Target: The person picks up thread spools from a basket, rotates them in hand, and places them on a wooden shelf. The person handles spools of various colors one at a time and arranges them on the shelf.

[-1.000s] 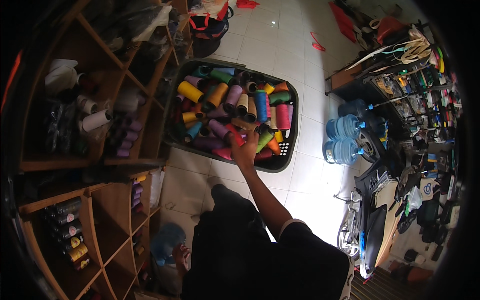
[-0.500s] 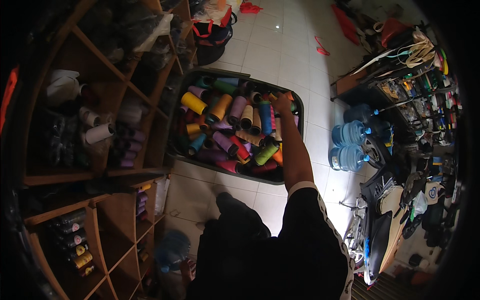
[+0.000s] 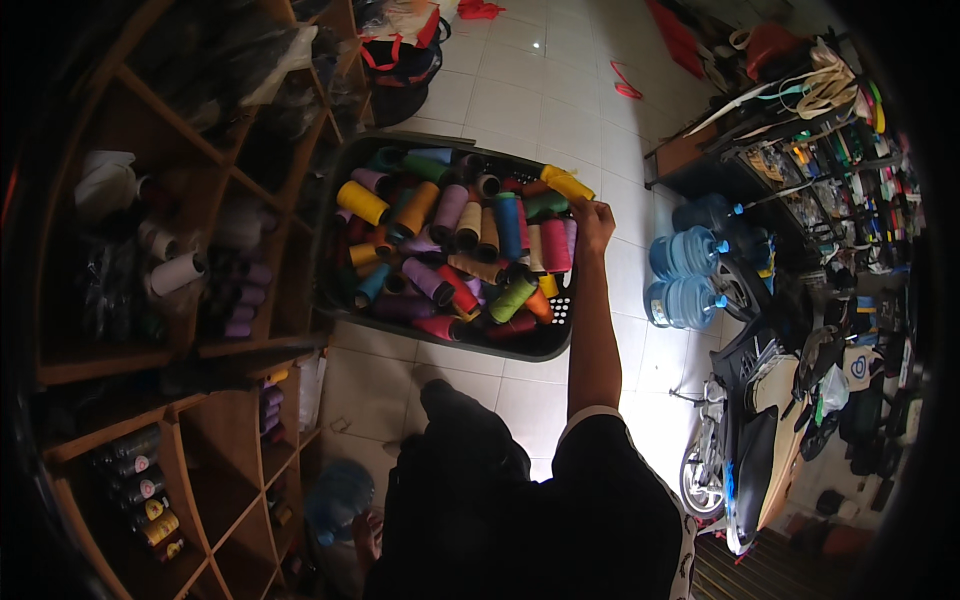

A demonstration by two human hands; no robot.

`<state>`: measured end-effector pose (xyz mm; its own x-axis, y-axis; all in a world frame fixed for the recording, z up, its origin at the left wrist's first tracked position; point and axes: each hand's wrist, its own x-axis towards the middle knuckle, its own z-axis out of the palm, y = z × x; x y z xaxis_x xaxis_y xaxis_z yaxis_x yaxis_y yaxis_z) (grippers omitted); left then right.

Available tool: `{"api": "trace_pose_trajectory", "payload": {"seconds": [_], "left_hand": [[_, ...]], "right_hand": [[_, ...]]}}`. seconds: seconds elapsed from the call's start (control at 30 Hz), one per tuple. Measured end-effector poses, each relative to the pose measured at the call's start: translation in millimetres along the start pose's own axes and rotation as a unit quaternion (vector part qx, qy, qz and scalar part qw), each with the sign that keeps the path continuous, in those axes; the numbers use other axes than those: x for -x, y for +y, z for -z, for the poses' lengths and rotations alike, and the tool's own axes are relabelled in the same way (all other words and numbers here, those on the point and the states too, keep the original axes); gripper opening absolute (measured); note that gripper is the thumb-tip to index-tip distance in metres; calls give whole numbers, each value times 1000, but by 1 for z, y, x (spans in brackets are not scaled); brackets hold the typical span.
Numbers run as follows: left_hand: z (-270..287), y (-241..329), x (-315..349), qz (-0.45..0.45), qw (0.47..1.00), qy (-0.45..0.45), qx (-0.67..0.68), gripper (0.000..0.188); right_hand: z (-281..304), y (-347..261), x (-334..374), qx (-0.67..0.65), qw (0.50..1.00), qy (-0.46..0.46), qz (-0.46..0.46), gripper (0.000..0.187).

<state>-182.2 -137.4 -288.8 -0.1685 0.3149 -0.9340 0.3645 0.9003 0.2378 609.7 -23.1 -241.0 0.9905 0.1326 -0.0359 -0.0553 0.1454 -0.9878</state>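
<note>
My right hand (image 3: 595, 226) reaches out over the right rim of a dark plastic basket (image 3: 545, 352). Its fingers are closed on one end of a yellow thread spool (image 3: 567, 184), which is raised at the basket's far right corner. Below and left of it, many thread spools lie jumbled in the basket, among them a magenta spool (image 3: 555, 246), a blue spool (image 3: 507, 226) and a green spool (image 3: 513, 299). My left hand (image 3: 368, 535) hangs low beside my body, near a blue water jug (image 3: 338, 498). Its partly visible fingers look loosely apart, with nothing seen in them.
Wooden shelves (image 3: 190, 480) with spools and plastic-wrapped goods line the left side. On the right stand large water bottles (image 3: 688, 250), a parked motorbike (image 3: 755, 440) and a crowded rack (image 3: 820, 160). A dark bag (image 3: 405, 60) sits beyond the basket on the tiled floor (image 3: 520, 100).
My right hand has drawn the yellow spool up and out to the basket's right rim. Perforations in the basket and the magenta spool, hidden by my arm before, now show.
</note>
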Motion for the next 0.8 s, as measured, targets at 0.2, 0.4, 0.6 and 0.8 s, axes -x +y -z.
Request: {"api": "trace_pose_trajectory", "payload": {"seconds": [0.2,0.4,0.6,0.8], "left_hand": [[38,-6,-39,-38,999,-6,-21,29],[26,21,-34,-16,998,45,41,27],[13,25,-19,-3,999,42,19,29],[9,4,3,64,994,67,58,30]], "right_hand": [[-27,14,-34,378,910,-121,124,24],[-59,16,-31,523,792,-146,279,25],[-136,2,8,519,781,-232,261,23],[-224,15,23,481,767,-395,156,34]]}}
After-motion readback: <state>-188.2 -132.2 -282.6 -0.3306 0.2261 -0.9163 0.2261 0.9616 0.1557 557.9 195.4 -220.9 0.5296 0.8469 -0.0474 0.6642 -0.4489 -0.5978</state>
